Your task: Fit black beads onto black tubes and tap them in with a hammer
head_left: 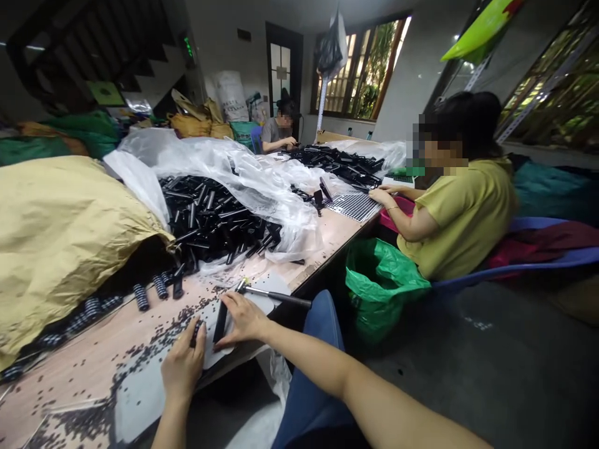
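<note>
My left hand (181, 358) is closed around a small dark piece (196, 333) with light dots, perhaps a short stick like those beside the bag. Fingers and thumb of my right hand (246, 319) grip a narrow black bar (219, 323) from both ends, over a pale sheet at the table's edge. Just beyond that hand lies a hammer (281, 297), its dark handle reaching over the edge. Many tiny black bits (175, 327) are strewn across the pinkish table (88, 355) around my left hand. Several dotted black sticks (141, 297) lie farther back.
A big tan bag (70, 224) covers the left side. Behind my hands, a heap of black parts (206, 212) spills from clear plastic sheeting (243, 162). On the right, a person in yellow (463, 212) works by a green bag (384, 280); another person (278, 131) sits at the far end.
</note>
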Motion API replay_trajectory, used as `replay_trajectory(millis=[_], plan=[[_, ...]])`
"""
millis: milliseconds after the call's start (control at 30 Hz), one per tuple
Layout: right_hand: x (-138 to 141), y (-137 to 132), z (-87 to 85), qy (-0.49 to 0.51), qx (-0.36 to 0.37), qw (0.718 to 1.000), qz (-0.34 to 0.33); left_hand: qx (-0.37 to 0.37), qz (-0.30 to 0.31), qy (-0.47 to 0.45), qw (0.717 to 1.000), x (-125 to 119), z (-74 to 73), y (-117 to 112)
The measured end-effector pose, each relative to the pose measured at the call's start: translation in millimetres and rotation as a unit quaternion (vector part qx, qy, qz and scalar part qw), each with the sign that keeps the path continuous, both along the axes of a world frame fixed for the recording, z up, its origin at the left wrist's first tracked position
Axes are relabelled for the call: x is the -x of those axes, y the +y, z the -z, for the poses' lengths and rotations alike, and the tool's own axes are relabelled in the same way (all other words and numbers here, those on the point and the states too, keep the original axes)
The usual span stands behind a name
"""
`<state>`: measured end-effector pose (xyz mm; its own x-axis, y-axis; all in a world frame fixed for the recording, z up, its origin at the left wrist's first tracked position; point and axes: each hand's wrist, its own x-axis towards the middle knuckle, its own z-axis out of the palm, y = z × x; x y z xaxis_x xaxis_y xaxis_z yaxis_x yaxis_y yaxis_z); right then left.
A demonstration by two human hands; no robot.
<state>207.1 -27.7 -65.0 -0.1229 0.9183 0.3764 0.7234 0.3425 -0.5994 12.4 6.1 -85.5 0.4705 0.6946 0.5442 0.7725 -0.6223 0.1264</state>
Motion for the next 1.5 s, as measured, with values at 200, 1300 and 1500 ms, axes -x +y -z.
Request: replay_trajectory(millis=[200, 1300, 1500], plan=[[-1, -2, -2.9, 0.013, 0.009, 1.0, -0.009, 0.044, -0.079, -0.08, 0.993, -7, -6.2, -7], [28, -1, -64.9, 0.089, 0.074, 0.964, -0.238, 0.561, -0.071, -0.63, 0.532, -27, -98.8, -24], [36, 1, -57.5, 0.057, 0.083, 0.969, -0.224, 0.583, -0.099, -0.614, 0.523, -24, -87.0, -18]])
